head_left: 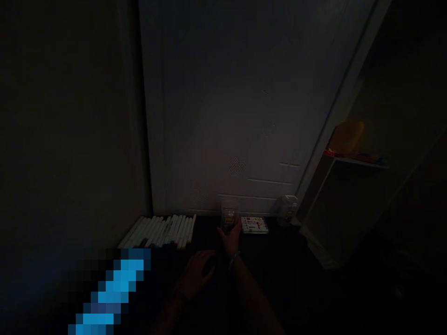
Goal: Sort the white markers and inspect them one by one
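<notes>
Pretty dark in here, so bear with me: my right hand [231,237] is wrapped around the lower part of a clear container [230,208], thumb on its left side and fingers on its right. That container is upright at the far side of the dark tabletop [208,228], close to the pale panel [223,102], and there's a label of some sort low on its front, way too dim to read. My left hand [199,269] is nearer to me and off to the left, apart from both the container and my right hand, with the thumb parted from the loosely bent fingers. So the container sits far and to the right of my left hand, right in the grip of the other one. Just to the right of it is a flat pack of markers [254,225], and farther right there's a second clear container [288,210] near the panel, also with a label. Over on the left, a bunch of loose white markers [159,231] lie side by side in a row, a bit beyond my left hand. Near left there's a bright blue pixelated patch [111,293]; can't tell what it is.
</notes>
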`<state>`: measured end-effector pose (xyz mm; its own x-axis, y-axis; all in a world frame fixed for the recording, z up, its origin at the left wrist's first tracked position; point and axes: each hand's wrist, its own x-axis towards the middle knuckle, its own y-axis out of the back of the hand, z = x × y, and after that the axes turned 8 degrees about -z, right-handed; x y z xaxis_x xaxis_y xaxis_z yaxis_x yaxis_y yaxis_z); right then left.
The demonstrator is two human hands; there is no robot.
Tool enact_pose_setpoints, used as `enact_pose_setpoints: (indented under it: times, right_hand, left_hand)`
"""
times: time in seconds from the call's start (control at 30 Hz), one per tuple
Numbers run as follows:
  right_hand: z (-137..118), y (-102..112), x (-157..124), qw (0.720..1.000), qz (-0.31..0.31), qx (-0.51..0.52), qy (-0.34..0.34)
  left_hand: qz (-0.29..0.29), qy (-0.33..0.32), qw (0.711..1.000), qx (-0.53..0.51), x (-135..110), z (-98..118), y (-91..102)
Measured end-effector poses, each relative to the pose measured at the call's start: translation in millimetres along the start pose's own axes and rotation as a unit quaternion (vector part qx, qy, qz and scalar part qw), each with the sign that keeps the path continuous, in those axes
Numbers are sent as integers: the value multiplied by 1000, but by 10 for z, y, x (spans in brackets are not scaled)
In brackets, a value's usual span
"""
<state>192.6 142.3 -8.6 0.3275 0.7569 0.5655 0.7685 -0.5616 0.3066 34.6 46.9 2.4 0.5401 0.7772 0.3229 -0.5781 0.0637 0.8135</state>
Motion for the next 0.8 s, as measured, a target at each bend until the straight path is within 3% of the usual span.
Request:
enact_pose_setpoints:
  times: [0.57,0.8]
  right_hand:
    - [10,7,-15,1000,5,-26,7]
    - [28,0,-20,1000,1,-28,7]
  left_hand:
    - [-2,-8,1000,-11,16,47,55]
    - [12,-9,1000,1,17,1,-7]
